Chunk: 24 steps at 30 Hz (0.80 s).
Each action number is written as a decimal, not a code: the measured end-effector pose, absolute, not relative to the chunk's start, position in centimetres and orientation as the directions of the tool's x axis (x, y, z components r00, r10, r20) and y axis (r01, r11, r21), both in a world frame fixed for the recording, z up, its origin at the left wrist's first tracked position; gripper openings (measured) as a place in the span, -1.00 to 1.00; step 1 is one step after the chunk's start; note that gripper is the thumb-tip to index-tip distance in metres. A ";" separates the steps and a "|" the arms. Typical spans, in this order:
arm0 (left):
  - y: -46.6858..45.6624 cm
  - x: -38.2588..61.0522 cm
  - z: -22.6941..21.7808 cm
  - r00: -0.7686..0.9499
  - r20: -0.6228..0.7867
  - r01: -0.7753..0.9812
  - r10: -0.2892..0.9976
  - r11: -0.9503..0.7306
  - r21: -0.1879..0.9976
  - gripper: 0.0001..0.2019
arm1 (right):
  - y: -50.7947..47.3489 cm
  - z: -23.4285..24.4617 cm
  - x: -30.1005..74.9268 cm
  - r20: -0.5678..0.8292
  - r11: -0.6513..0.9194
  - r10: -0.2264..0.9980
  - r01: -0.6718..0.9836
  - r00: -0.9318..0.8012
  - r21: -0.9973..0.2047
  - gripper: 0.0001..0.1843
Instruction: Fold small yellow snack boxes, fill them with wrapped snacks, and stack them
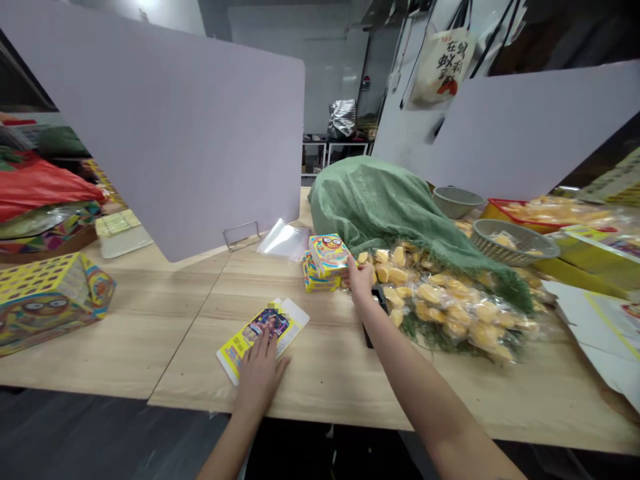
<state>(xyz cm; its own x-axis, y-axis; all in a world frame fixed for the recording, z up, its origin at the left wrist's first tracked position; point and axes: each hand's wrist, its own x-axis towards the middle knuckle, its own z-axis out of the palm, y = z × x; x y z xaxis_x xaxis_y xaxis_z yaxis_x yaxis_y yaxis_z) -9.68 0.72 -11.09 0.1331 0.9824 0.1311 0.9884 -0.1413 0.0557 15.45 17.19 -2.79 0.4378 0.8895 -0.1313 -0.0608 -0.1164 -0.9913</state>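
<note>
My left hand lies flat, fingers stretched out, on a flattened yellow-and-white printed carton on the table. My right hand reaches forward and grips the right edge of a small colourful cardboard box with a cartoon face on top. That box sits a little askew on other small yellow boxes. Part of my right fingers is hidden behind the box edge. Right beside this hand lie several clear-wrapped yellow pieces. A dark object shows partly under my right forearm.
Clear plastic sheets and a wire stand lie behind the carton. A green cloth covers the heap at right, near grey baskets. A large yellow box stands left. White panels rise behind the wooden table.
</note>
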 end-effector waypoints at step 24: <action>-1.6 -4.2 -1.3 0.276 -0.120 0.546 0.954 -0.052 0.836 -0.80 | -0.2 -2.2 17.7 0.565 0.364 0.803 0.594 0.191 -0.718 -0.69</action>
<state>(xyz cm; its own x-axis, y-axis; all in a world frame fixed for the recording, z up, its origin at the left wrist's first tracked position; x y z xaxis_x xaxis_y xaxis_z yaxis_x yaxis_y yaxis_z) -4.25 -1.56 -1.30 0.2756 0.9537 -0.1205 0.5464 -0.0523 0.8359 17.67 -0.23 -2.19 0.1911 0.8029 0.5646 0.5936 0.3635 -0.7179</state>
